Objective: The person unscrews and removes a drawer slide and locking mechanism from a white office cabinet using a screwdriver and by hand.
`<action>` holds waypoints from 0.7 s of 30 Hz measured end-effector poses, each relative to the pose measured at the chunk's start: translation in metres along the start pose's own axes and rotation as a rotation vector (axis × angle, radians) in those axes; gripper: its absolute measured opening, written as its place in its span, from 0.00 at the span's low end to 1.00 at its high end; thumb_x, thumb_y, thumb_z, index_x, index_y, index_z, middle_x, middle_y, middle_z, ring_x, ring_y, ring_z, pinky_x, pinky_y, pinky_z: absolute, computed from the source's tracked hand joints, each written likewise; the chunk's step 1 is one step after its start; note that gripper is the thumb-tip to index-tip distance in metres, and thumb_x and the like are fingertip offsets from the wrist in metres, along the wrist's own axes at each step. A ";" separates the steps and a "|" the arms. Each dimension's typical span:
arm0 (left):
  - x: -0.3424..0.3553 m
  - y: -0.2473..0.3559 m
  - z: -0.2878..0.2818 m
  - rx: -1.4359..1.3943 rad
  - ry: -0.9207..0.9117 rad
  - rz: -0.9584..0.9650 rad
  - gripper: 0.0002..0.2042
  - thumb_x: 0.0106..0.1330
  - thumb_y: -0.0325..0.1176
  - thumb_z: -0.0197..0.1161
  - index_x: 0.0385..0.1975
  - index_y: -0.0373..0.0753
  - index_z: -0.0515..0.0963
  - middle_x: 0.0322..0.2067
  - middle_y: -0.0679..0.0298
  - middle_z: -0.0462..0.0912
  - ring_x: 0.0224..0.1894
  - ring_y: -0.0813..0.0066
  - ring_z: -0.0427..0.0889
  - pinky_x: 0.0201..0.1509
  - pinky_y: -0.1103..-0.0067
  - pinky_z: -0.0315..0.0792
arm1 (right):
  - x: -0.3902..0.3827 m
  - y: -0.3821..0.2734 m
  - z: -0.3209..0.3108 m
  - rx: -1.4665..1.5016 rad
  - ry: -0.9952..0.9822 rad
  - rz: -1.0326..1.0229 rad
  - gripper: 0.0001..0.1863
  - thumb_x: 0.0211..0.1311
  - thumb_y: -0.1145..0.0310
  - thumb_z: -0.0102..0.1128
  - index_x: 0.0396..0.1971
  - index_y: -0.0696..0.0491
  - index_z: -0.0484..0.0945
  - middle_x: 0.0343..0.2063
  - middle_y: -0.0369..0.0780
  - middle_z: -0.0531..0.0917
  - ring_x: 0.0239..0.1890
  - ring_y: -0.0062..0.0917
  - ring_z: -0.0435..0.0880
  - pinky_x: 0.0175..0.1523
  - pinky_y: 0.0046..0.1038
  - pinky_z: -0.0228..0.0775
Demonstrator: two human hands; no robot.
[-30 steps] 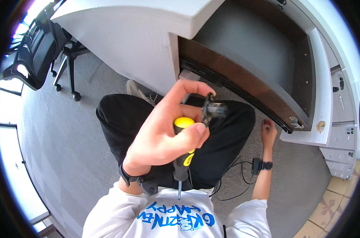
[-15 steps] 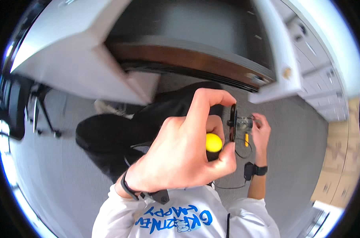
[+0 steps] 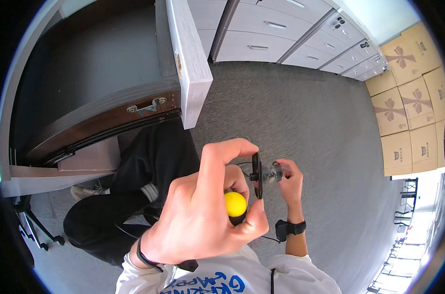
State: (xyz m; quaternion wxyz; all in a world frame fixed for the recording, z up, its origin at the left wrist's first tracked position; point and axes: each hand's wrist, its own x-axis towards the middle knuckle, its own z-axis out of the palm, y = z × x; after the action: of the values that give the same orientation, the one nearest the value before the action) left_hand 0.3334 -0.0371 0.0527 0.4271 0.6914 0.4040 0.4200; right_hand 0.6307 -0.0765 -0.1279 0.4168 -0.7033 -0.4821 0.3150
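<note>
My left hand (image 3: 198,210) is raised close to the camera. Its index finger and thumb pinch a thin black disc (image 3: 257,183) seen edge-on, with a small dark knob on the near side. Curled inside the same hand is a black tool handle with a rounded yellow end (image 3: 236,204); the rest of it is hidden. Just past the disc, my right hand (image 3: 292,182) grips a small clear cylinder (image 3: 271,174) with dark bits showing in it, its fingers closed around the far end. Whether disc and cylinder touch, I cannot tell.
A pulled-out dark drawer (image 3: 105,63) with a pale front panel (image 3: 190,73) stands at the upper left, a metal fitting (image 3: 146,106) on its edge. Drawer cabinets (image 3: 266,32) line the back; cardboard boxes (image 3: 404,112) are stacked right. My crossed legs (image 3: 110,210) rest on grey carpet (image 3: 330,147).
The view has swung right, so the drawer now lies farther left and the boxes show more. Both hands keep their grips. A yellow piece seen beyond the hands earlier no longer shows.
</note>
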 end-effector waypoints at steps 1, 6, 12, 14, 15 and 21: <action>0.002 -0.001 0.001 0.010 0.000 -0.008 0.29 0.45 0.27 0.63 0.51 0.33 0.63 0.16 0.63 0.74 0.19 0.76 0.79 0.28 0.85 0.71 | 0.000 -0.004 0.000 -0.003 0.010 0.002 0.12 0.56 0.81 0.62 0.41 0.57 0.79 0.32 0.33 0.82 0.18 0.06 0.65 0.22 0.15 0.56; -0.004 -0.003 -0.003 0.039 0.021 -0.056 0.28 0.46 0.26 0.62 0.51 0.34 0.63 0.16 0.64 0.75 0.17 0.76 0.77 0.28 0.85 0.70 | 0.003 -0.036 0.010 0.021 -0.018 -0.053 0.12 0.56 0.82 0.61 0.41 0.57 0.79 0.32 0.33 0.82 0.18 0.06 0.65 0.21 0.14 0.55; -0.028 0.002 -0.031 0.030 0.104 -0.095 0.28 0.46 0.25 0.61 0.51 0.34 0.63 0.16 0.64 0.76 0.18 0.77 0.76 0.29 0.85 0.69 | 0.006 -0.093 0.037 0.107 -0.107 -0.173 0.12 0.56 0.83 0.60 0.40 0.56 0.79 0.32 0.33 0.82 0.18 0.06 0.65 0.20 0.13 0.54; -0.034 0.006 -0.044 -0.003 0.146 -0.131 0.28 0.46 0.27 0.62 0.51 0.34 0.63 0.16 0.64 0.76 0.18 0.78 0.74 0.30 0.86 0.68 | 0.005 -0.111 0.045 0.104 -0.109 -0.287 0.13 0.55 0.84 0.60 0.40 0.56 0.80 0.32 0.33 0.82 0.17 0.07 0.66 0.20 0.13 0.54; -0.037 0.005 -0.051 0.029 0.169 -0.109 0.29 0.46 0.28 0.62 0.52 0.34 0.63 0.16 0.64 0.75 0.18 0.79 0.73 0.29 0.86 0.67 | 0.004 -0.119 0.049 0.104 -0.121 -0.295 0.13 0.55 0.84 0.60 0.40 0.56 0.80 0.32 0.33 0.82 0.17 0.07 0.66 0.20 0.13 0.54; -0.043 0.003 -0.080 -0.051 0.320 -0.125 0.28 0.50 0.34 0.61 0.51 0.32 0.64 0.18 0.66 0.76 0.20 0.82 0.73 0.31 0.87 0.65 | 0.004 -0.156 0.070 0.124 -0.110 -0.371 0.15 0.53 0.87 0.61 0.40 0.55 0.80 0.31 0.34 0.82 0.19 0.07 0.68 0.19 0.13 0.55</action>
State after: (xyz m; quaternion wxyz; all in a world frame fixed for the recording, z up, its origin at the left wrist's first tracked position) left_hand 0.2461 -0.0569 0.0679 0.3999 0.5782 0.4984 0.5073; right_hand 0.5083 -0.0234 -0.0209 0.4833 -0.5570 -0.6051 0.3001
